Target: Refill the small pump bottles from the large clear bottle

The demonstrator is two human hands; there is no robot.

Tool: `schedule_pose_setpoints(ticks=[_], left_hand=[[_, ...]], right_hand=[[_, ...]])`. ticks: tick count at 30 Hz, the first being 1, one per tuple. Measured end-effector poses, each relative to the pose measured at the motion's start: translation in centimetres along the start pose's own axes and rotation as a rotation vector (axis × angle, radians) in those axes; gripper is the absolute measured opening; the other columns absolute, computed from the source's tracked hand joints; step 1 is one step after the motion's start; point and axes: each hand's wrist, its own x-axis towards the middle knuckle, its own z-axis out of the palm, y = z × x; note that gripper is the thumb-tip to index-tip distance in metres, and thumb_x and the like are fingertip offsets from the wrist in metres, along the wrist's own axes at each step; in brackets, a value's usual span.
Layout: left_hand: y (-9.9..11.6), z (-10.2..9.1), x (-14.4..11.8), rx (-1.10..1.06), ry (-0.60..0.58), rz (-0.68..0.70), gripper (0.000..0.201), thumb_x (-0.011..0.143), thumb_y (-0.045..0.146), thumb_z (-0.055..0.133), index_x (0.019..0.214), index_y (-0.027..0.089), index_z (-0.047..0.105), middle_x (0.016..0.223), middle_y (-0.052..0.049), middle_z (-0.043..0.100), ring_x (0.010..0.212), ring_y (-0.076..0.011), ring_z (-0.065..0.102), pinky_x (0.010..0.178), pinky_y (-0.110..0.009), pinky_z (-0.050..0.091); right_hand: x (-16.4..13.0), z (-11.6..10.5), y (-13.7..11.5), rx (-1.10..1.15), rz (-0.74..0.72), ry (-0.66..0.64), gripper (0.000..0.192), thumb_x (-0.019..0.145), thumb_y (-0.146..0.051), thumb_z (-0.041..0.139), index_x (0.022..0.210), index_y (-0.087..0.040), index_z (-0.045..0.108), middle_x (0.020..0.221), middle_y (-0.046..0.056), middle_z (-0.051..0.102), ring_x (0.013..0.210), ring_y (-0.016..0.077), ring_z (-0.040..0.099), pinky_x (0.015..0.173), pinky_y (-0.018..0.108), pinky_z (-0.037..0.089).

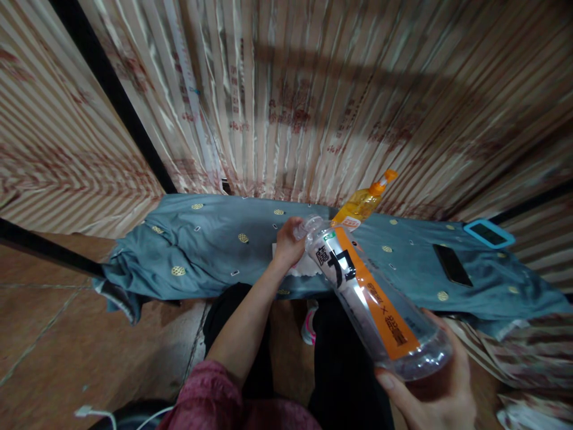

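Note:
My right hand grips the base of a clear plastic bottle with an orange and white label, tilted with its neck pointing away from me. My left hand is closed around the bottle's cap end. Whether the cap is on or loose I cannot tell. Both hands are over a low surface covered by a blue-grey patterned cloth. Just behind the bottle's neck stands an orange squeeze bottle with an orange nozzle. White paper lies on the cloth under my left hand.
A black phone and a blue-framed device lie on the cloth at the right. Striped curtains hang behind. Brown tile floor is at the left, with a white cable near my pink sleeve. My dark trousers and a pink shoe are below.

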Motion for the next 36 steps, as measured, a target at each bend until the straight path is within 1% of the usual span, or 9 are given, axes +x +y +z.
schedule_pose_setpoints(ticks=[6,11,13,16,21,23,27,31,36], left_hand=[[0.08,-0.01,-0.06,0.000,0.005,-0.012,0.020,0.076,0.027,0.081,0.087,0.021,0.065,0.088,-0.003,0.074,0.085,-0.0211,0.069,0.080,-0.032,0.053],[0.05,-0.09,-0.02,0.006,-0.010,-0.015,0.021,0.076,0.025,0.081,0.088,0.020,0.065,0.088,-0.004,0.073,0.084,-0.0209,0.069,0.079,-0.031,0.053],[-0.09,-0.04,0.01,0.011,-0.010,-0.012,0.020,0.076,0.025,0.080,0.088,0.020,0.064,0.087,-0.004,0.073,0.082,-0.0208,0.068,0.078,-0.031,0.052],[-0.41,0.11,0.02,0.001,-0.007,-0.005,0.021,0.077,0.028,0.080,0.088,0.020,0.064,0.087,-0.004,0.072,0.082,-0.0209,0.068,0.077,-0.032,0.052],[-0.68,0.22,-0.04,-0.007,-0.001,0.012,0.023,0.078,0.033,0.079,0.089,0.020,0.064,0.089,-0.004,0.073,0.084,-0.0211,0.068,0.079,-0.032,0.053],[-0.69,0.20,-0.05,-0.001,-0.001,0.016,0.023,0.078,0.034,0.079,0.089,0.020,0.064,0.088,-0.004,0.073,0.084,-0.0215,0.069,0.078,-0.032,0.053],[-0.69,0.20,0.00,0.005,0.006,0.007,0.025,0.077,0.036,0.080,0.088,0.021,0.064,0.088,-0.004,0.073,0.083,-0.0220,0.069,0.076,-0.033,0.054],[-0.64,0.15,0.02,0.013,0.001,0.002,0.026,0.076,0.035,0.081,0.089,0.021,0.064,0.089,-0.004,0.073,0.084,-0.0220,0.070,0.077,-0.033,0.054],[-0.51,0.06,-0.03,0.019,-0.006,0.005,0.023,0.078,0.034,0.080,0.089,0.021,0.065,0.089,-0.004,0.074,0.083,-0.0208,0.070,0.077,-0.032,0.054]], right_hand=[[0.00,0.09,-0.15,0.009,0.005,0.000,0.116,0.049,-0.057,0.093,0.148,-0.021,0.046,0.140,0.015,0.057,0.118,0.0331,0.060,0.089,0.043,0.054],[-0.06,0.16,-0.20,0.003,0.019,0.002,0.120,0.049,-0.059,0.092,0.151,-0.021,0.043,0.146,0.016,0.053,0.126,0.0361,0.056,0.096,0.045,0.051],[-0.07,0.16,-0.20,-0.024,0.006,0.004,0.119,0.050,-0.061,0.092,0.151,-0.019,0.044,0.143,0.017,0.055,0.123,0.0363,0.059,0.094,0.045,0.053],[-0.06,0.15,-0.11,-0.034,-0.025,0.010,0.118,0.051,-0.062,0.091,0.149,-0.017,0.045,0.139,0.017,0.058,0.119,0.0350,0.061,0.092,0.045,0.054],[-0.05,0.15,0.05,-0.043,-0.059,0.019,0.114,0.052,-0.061,0.091,0.148,-0.017,0.048,0.139,0.017,0.058,0.120,0.0352,0.061,0.093,0.045,0.055],[-0.04,0.19,-0.02,-0.045,-0.064,0.027,0.116,0.051,-0.061,0.091,0.149,-0.016,0.047,0.140,0.017,0.057,0.121,0.0352,0.060,0.093,0.044,0.055],[-0.06,0.32,-0.29,-0.024,-0.028,0.031,0.124,0.049,-0.063,0.091,0.152,-0.013,0.043,0.141,0.020,0.056,0.121,0.0354,0.060,0.091,0.043,0.055],[-0.21,0.38,-0.54,-0.038,-0.012,0.031,0.126,0.049,-0.064,0.091,0.152,-0.011,0.042,0.143,0.022,0.056,0.125,0.0387,0.058,0.095,0.046,0.054],[-0.31,0.52,-0.60,0.002,0.019,0.033,0.128,0.047,-0.062,0.092,0.154,-0.012,0.041,0.143,0.021,0.056,0.124,0.0375,0.058,0.094,0.046,0.053]])
